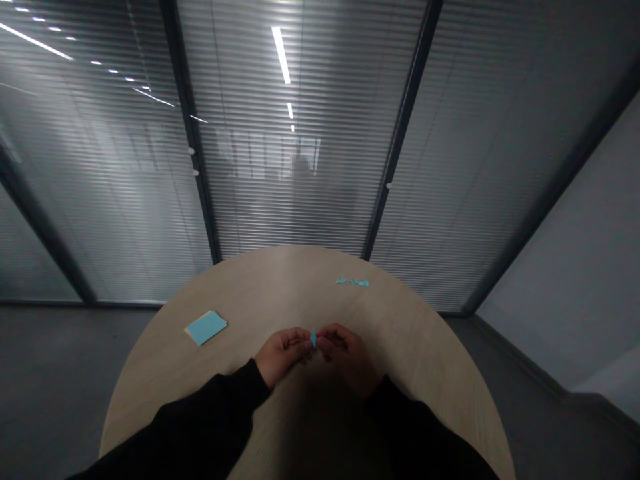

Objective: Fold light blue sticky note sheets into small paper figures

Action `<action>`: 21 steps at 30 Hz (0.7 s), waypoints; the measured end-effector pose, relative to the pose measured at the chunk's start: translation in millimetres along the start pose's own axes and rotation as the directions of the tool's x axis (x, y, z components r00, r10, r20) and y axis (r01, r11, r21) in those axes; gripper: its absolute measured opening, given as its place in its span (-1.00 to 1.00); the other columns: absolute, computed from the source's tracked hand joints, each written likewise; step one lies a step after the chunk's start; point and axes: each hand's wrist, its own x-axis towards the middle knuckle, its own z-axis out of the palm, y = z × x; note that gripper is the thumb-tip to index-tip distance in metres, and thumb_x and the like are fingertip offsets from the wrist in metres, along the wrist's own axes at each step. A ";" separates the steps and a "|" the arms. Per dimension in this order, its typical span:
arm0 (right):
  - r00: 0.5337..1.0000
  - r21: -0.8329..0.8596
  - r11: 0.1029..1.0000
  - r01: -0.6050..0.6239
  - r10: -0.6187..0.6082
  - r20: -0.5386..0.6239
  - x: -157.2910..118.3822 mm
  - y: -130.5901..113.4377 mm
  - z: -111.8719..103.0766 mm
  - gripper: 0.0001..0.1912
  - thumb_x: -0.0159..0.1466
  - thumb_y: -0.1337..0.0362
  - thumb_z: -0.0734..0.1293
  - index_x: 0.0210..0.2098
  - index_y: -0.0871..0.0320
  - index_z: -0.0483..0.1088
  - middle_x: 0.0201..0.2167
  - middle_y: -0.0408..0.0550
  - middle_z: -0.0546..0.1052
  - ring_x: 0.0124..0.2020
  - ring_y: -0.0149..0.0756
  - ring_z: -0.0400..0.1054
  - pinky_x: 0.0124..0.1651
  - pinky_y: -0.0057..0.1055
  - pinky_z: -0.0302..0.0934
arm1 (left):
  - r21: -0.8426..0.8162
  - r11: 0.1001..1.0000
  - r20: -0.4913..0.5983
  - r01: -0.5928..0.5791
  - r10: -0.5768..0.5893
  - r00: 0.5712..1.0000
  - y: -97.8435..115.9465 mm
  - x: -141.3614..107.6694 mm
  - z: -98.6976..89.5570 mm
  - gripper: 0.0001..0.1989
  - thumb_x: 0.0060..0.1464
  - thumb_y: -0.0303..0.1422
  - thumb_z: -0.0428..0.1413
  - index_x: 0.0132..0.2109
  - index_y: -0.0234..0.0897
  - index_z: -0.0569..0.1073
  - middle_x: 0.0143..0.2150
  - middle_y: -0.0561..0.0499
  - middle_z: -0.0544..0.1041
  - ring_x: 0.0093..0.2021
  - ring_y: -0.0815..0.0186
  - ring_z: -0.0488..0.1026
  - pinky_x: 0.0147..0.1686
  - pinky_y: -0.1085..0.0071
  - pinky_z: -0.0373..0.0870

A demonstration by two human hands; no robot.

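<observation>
A small blue piece of paper (313,339) is pinched between my two hands, just above the round wooden table. My left hand (283,353) is closed on its left side, with thumb and fingers together. From the right, my right hand (349,353) grips the same piece with its fingertips. Its exact shape is too small to tell. Farther back on the table, to the right, lies a row of small blue paper pieces (353,282). A stack of blue and yellow paper sheets (207,327) rests to the left of my hands.
The round table (295,267) has its far edge close to a glass partition with blinds (300,200). A pale wall (575,267) stands at the right. Dark grey floor (65,373) shows on both sides of the table.
</observation>
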 end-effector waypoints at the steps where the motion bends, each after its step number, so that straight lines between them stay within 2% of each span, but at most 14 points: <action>1: 1.000 0.000 1.000 -0.003 0.003 0.007 0.1 -0.1 -0.4 -0.65 0.14 -0.01 0.41 -0.35 0.17 0.41 -0.57 -0.21 0.38 -0.54 -0.40 0.23 -0.45 -0.44 0.15 | -0.005 1.000 0.008 0.008 -0.008 1.000 0.3 0.0 0.0 -0.54 -0.11 -0.09 0.36 -0.22 -0.39 0.51 -0.42 0.01 0.52 -0.45 0.41 0.39 -0.38 0.45 0.30; 21: 0.999 0.063 0.997 -0.033 0.032 0.024 -0.6 -1.5 0.7 -0.68 0.08 0.02 0.45 -0.42 0.14 0.39 -0.59 -0.22 0.38 -0.54 -0.39 0.25 -0.43 -0.42 0.17 | -0.124 0.990 0.144 0.074 -0.056 0.988 -1.3 -2.3 -1.9 -0.62 -0.11 -0.17 0.38 -0.26 -0.39 0.54 -0.42 0.02 0.50 -0.45 0.44 0.36 -0.38 0.47 0.25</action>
